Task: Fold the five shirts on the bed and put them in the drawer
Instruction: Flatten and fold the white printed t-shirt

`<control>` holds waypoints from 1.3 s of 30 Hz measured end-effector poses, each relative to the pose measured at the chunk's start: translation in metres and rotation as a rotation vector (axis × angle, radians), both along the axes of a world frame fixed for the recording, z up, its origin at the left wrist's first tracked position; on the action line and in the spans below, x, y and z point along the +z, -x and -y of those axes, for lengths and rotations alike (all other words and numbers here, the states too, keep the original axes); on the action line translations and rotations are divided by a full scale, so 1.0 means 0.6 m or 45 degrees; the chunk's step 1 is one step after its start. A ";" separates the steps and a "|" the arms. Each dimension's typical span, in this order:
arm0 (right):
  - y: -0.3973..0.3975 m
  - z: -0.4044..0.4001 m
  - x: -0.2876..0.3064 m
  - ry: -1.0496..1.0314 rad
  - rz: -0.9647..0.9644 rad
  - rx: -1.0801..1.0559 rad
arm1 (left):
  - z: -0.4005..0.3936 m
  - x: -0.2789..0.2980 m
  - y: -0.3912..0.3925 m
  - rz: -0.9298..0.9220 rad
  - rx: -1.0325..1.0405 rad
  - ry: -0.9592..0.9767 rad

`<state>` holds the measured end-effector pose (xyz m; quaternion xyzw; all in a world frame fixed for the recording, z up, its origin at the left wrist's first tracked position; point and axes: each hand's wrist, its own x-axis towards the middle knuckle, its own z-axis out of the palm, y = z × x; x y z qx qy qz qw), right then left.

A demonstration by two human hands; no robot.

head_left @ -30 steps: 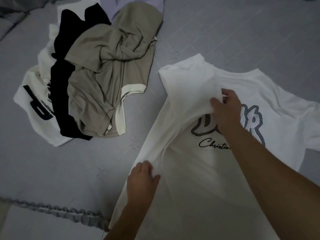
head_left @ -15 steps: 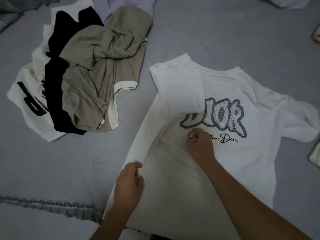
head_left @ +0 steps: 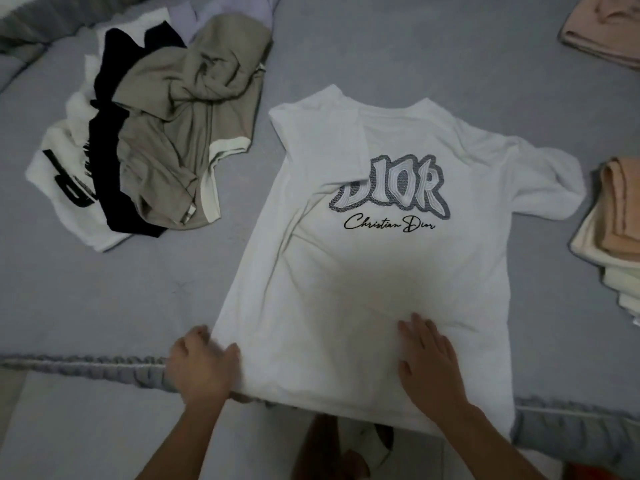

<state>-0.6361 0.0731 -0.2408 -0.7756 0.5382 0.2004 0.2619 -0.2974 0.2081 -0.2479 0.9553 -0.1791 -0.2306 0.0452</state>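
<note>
From the head view, the white printed shirt (head_left: 381, 271) lay flat on the grey bed (head_left: 381, 46), print up, its left sleeve already folded in. The left hand (head_left: 202, 365) gripped the hem corner, likely to hold the fold straight, while the right hand (head_left: 429, 365) pressed flat, fingers straight, smoothing the cloth. A heap of unfolded shirts (head_left: 166, 133) waited nearby at left; no drawer showed.

One head-worn wide view looks steeply down, close over the bed (head_left: 346, 46).
</note>
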 end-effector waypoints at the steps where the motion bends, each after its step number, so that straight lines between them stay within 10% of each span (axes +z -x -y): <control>1: 0.019 -0.010 0.004 -0.016 -0.017 -0.019 | -0.006 0.006 -0.006 -0.067 0.107 -0.010; 10: -0.006 -0.062 0.049 -0.081 0.129 -0.236 | -0.011 0.079 0.080 -0.129 -0.423 0.578; 14: -0.075 -0.078 0.060 -0.167 0.383 -0.323 | -0.031 0.048 0.164 -0.414 -0.885 0.118; 22: 0.004 -0.065 0.031 -0.040 0.234 -0.435 | 0.006 0.016 0.132 -0.222 -0.370 0.423; 29: 0.141 -0.043 0.018 0.173 -0.033 -0.591 | 0.030 -0.010 0.120 -0.390 -0.659 0.010; 39: 0.178 -0.035 0.026 0.127 0.227 -0.965 | 0.035 -0.015 0.205 -0.348 -0.871 -0.084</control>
